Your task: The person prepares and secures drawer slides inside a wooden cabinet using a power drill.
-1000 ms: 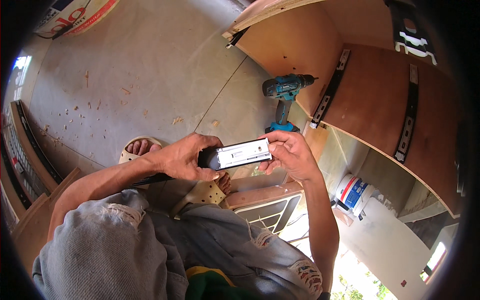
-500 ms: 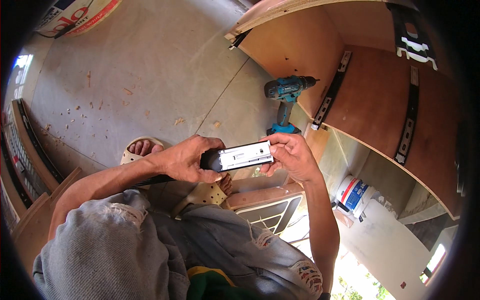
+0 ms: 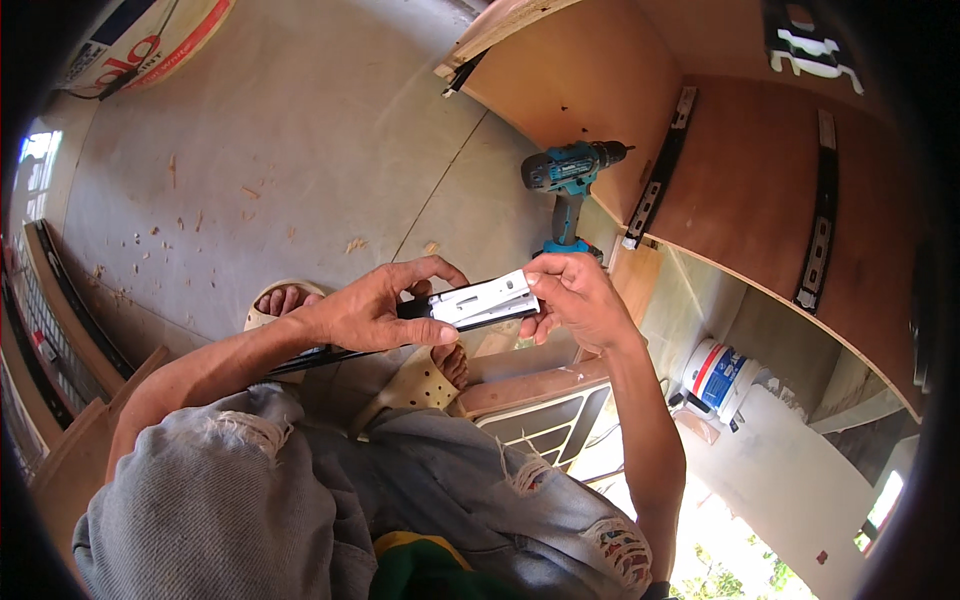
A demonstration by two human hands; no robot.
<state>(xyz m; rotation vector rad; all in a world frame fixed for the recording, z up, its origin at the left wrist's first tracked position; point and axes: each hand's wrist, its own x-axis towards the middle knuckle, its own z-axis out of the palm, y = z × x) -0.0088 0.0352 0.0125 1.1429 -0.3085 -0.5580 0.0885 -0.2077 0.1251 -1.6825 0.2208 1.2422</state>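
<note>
Here, the person's left hand (image 3: 380,310) is curled partway round a black-and-white metal drawer slide (image 3: 485,302), with the index finger arched over its far edge and the thumb stretched along its near edge, so that the gap between them is filled by the slide. The slide lies across the middle of the scene, above the person's lap, its white end tipped slightly toward the far right. On its right, the right hand (image 3: 580,305) pinches that white end between thumb and forefinger, the other fingers folded in underneath. Around the hands, from the left, wooden boards (image 3: 55,270) bearing dark strips lean at the edge, and a paint bucket (image 3: 150,50) stands at the far left. The grey floor (image 3: 300,150) is scattered with wood shavings (image 3: 355,245), and the feet wear cream sandals (image 3: 410,392). Farther right, a teal-and-black drill (image 3: 568,185) stands upright on its battery beside a brown wooden cabinet (image 3: 745,190), whose panel carries two dark rails (image 3: 660,175). At the near right, a white tub (image 3: 715,378) with red and blue bands lies tilted.
</note>
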